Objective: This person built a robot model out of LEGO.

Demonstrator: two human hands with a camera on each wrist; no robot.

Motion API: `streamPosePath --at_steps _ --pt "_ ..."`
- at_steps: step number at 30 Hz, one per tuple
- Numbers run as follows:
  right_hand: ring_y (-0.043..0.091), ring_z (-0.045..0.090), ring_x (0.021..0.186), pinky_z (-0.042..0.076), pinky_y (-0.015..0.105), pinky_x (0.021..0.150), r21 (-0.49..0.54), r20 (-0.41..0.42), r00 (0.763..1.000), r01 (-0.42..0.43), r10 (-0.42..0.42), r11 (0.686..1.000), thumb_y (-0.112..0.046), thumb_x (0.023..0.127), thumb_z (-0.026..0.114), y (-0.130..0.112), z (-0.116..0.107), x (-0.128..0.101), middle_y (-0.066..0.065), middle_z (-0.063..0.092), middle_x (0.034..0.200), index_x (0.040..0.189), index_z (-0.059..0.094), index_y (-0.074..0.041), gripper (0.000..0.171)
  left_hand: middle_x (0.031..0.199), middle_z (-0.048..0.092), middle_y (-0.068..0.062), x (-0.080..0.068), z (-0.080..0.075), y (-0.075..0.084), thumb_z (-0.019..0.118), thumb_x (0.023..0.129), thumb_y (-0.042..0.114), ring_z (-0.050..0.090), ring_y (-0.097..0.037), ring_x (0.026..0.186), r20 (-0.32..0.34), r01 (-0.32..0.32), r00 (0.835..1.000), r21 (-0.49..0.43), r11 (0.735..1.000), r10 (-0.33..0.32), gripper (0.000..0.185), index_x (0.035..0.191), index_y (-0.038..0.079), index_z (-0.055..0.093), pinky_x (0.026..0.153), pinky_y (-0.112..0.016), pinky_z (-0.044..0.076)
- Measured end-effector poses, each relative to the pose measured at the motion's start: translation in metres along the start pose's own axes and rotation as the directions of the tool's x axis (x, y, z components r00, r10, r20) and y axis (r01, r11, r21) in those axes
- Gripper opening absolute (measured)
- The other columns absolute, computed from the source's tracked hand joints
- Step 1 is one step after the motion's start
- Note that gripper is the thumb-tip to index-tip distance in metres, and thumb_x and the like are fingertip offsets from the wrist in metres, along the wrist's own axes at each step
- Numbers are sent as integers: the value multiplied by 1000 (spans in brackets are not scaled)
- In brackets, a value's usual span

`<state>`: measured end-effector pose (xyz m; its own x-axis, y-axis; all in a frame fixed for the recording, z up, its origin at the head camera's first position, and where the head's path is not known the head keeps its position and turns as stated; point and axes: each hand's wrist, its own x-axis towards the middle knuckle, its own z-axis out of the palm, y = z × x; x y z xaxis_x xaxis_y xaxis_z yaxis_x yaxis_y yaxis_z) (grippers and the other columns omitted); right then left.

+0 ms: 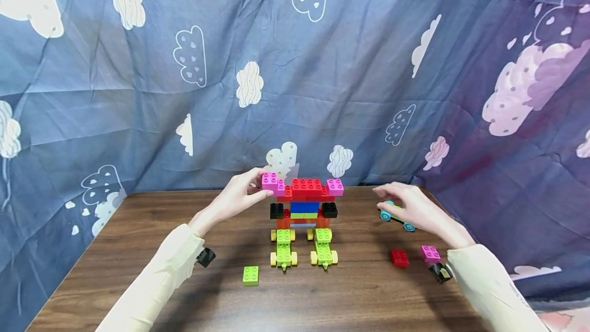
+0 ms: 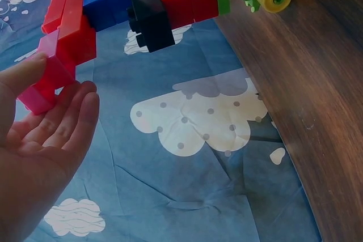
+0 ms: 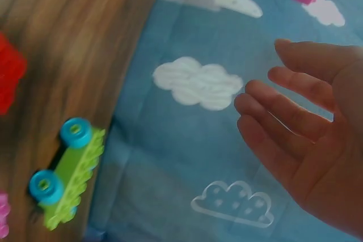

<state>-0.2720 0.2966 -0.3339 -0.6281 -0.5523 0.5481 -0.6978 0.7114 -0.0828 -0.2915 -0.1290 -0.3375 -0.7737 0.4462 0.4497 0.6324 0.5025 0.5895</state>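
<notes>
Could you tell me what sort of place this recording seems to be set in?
Probably a makeshift tabletop play or recording corner: a wooden table hemmed in by a cloud-print blue cloth, with a toy brick model and loose bricks on it.

1. Makeshift home play or recording corner, not a workshop.
2. Blue cloud-print cloth (image 1: 295, 65) hangs as backdrop on all sides.
3. Wooden table (image 1: 359, 291) carries toy building bricks (image 1: 305, 204).

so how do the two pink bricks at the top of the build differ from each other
The left pink brick is pinched by the left hand; the right pink brick has no hand on it. The left one sits slightly higher in the head view. Both are pink, studded, and flank the red top brick.
</notes>
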Motion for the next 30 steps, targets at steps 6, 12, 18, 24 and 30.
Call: streamPosePath --at_steps 6,12,18,24,30 --pt "12 66 82 54 27 71 -31 51 994 -98 100 995 -13 81 79 18 1 -29 1 74 96 108 72 -9 27 109 68 -8 1 0 0 73 90 20 63 -19 95 11 -2 1000 -6 1000 3 42 128 8 57 87 -38 59" --pt "8 66 73 54 28 65 -2 84 988 -132 132 991 -9 77 81 41 6 -62 7 74 92 101 72 -6 25 111 68 -8 1 0 0 73 90 20 63 -19 95 12 -6 1000 -5 1000 6 44 130 8 56 88 -37 59" --pt "-3 59 74 52 25 64 -22 119 972 -199 201 980 -10 75 83 59 11 -90 3 73 88 95 71 -9 22 112 68 -8 0 0 0 73 90 20 63 -19 95 9 -4 1000 -3 1000 4 45 130 8 56 87 -37 59" --pt "4 60 77 51 26 66 -38 227 934 -276 278 960 -18 74 84 69 10 -111 4 74 91 96 72 -7 27 110 68 -8 0 0 -1 73 90 20 63 -19 96 12 3 1000 -2 1000 -3 44 129 8 57 87 -37 59" --pt "1 58 80 47 23 67 -10 376 867 -349 327 937 -26 69 88 76 11 -124 3 72 93 100 71 -7 41 110 68 -8 0 0 -1 73 90 20 63 -19 96 11 4 1000 -3 1000 -4 43 128 8 57 87 -37 60"
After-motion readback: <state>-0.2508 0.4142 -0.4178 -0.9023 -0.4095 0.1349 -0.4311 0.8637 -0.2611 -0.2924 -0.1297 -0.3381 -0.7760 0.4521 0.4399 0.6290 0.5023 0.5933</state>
